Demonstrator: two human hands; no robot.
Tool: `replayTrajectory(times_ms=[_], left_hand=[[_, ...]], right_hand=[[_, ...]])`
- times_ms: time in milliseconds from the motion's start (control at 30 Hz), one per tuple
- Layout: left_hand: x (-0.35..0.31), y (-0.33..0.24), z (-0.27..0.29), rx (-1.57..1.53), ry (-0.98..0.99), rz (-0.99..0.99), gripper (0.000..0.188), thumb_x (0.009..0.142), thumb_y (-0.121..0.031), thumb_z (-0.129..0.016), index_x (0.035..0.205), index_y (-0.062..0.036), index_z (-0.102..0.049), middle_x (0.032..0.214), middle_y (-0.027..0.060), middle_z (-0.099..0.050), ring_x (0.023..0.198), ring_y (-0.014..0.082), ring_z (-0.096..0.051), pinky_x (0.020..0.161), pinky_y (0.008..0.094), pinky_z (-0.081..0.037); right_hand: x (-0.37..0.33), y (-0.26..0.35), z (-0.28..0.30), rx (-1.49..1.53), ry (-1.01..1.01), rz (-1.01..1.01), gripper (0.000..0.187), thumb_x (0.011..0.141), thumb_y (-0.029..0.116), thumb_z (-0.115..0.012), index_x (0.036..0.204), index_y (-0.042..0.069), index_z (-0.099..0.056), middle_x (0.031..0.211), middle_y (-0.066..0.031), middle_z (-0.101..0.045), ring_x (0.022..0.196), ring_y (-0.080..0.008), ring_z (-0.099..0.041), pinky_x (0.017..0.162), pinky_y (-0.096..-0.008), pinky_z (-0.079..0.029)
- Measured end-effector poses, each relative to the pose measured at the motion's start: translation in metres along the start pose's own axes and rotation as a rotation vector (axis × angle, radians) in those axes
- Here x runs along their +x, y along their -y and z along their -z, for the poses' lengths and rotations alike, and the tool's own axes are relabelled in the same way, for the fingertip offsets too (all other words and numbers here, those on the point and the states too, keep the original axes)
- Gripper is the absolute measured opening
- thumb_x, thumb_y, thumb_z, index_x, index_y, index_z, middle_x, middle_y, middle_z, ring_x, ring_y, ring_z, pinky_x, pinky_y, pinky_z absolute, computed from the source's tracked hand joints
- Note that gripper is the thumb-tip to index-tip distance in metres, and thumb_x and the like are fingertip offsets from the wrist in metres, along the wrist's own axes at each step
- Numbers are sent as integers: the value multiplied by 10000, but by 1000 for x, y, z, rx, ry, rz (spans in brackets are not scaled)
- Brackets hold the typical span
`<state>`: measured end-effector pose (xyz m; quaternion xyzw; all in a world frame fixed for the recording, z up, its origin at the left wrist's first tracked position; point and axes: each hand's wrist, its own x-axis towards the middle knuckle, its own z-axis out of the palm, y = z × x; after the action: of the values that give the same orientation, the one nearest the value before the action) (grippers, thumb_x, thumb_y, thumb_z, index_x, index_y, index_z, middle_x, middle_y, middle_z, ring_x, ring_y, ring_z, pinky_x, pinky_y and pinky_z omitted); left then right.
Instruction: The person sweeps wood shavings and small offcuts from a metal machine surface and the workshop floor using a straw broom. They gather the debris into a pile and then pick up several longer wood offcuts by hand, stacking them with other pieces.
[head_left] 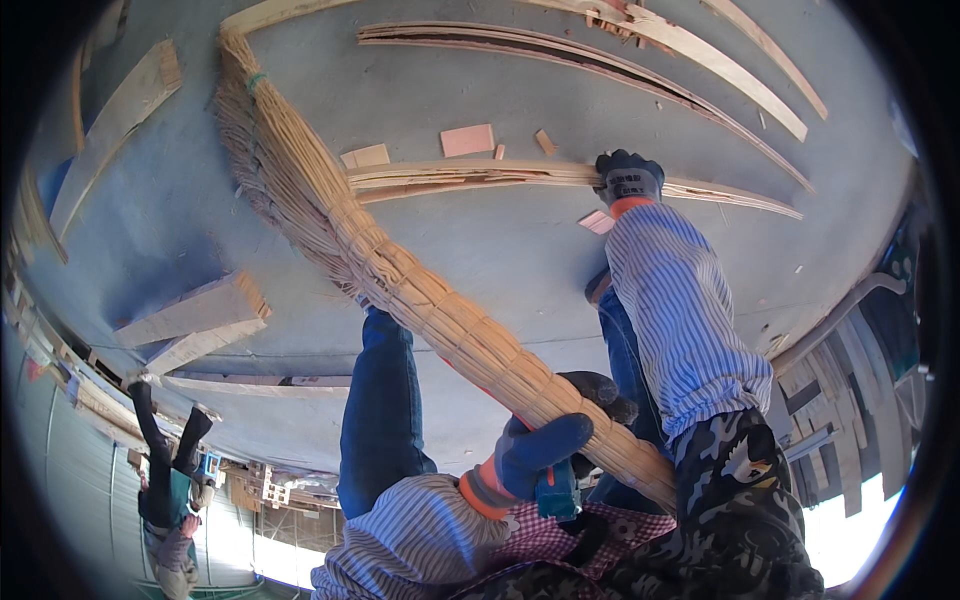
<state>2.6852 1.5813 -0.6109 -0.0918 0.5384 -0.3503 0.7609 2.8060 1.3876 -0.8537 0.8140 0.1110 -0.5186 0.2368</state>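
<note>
My left hand point(550, 445), in a blue and black glove with an orange cuff, is closed round the bound handle of a straw broom point(440, 310). The broom slants up to the far left, where its bristles fan out and a green tie circles some of them. My right hand point(632, 180), in a grey and black glove, reaches forward with its fingers curled over a bundle of thin wood strips point(480, 175). Those strips stick out on both sides of the hand, and the palm side is hidden. Beside the hand lies a small pinkish wood piece point(597, 222).
More long wood strips point(580, 65) lie farther off on the grey floor point(500, 245). Small offcuts point(467, 140) are scattered nearby. Boards point(190, 315) lie at the left, with another person point(175, 480) beyond. Stacked slats point(845, 410) stand at the right.
</note>
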Motion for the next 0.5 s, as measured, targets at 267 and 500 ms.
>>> replayTrajectory(times_ms=[267,500], left_hand=[[10,-3,-1,66,35,0,489,726,-177,-600,1139,17,-422,1095,239,-500,979,315,-535,725,363,-515],[16,-6,-5,68,46,25,502,723,-187,-601,1150,12,-427,1081,234,-519,860,261,-575,608,303,-507]], right_hand=[[23,-71,14,37,-730,-49,452,560,337,-726,976,229,-587,1102,-10,-472,1095,-221,-420,916,-400,-332],[53,-65,32,307,-574,-96,769,604,327,-724,1270,263,-344,1216,-38,-431,1131,-248,-408,962,-401,-313]])
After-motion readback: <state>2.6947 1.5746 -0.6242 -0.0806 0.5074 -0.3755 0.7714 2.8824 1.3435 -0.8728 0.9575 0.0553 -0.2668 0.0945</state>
